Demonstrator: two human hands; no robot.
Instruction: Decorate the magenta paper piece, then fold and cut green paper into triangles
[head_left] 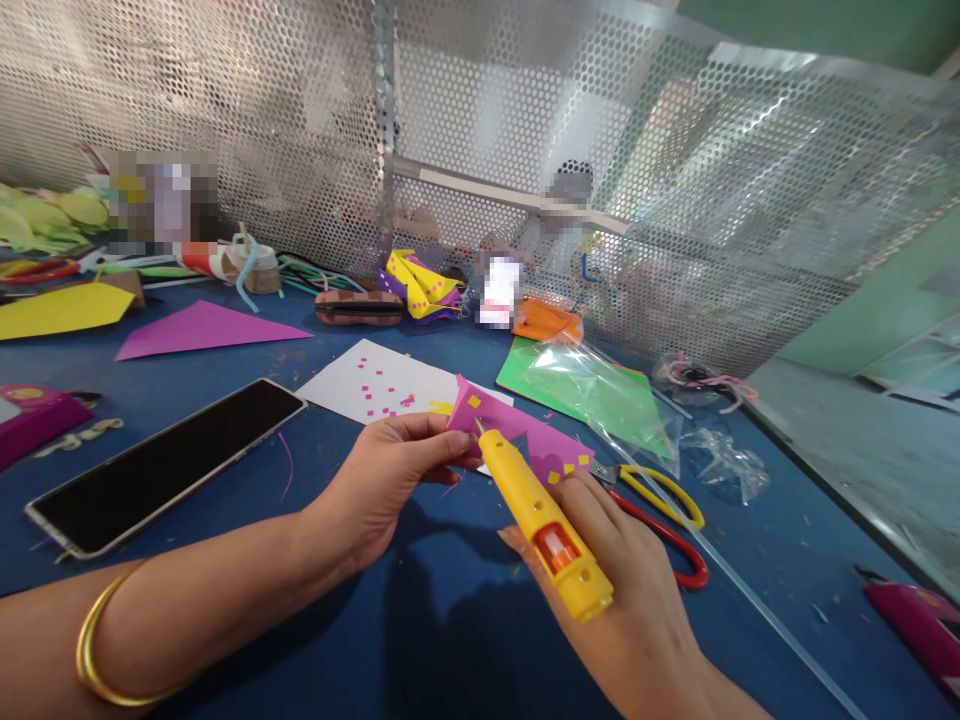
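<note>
My left hand (382, 480) pinches the near edge of a pink folded paper piece (525, 432) dotted with small yellow squares, holding it just above the blue table (450, 620). My right hand (622, 590) grips a yellow glue gun (541, 520) with an orange window. Its nozzle points at the pink paper near my left fingertips. A gold bangle sits on my left wrist.
A white sheet (375, 385) with tiny pink squares lies behind the paper. Red and yellow scissors (664, 515) lie right of my hand, a phone (165, 462) to the left. Green paper in plastic (592, 390), pink triangle (202, 328) and perforated metal screen (525, 130) stand beyond.
</note>
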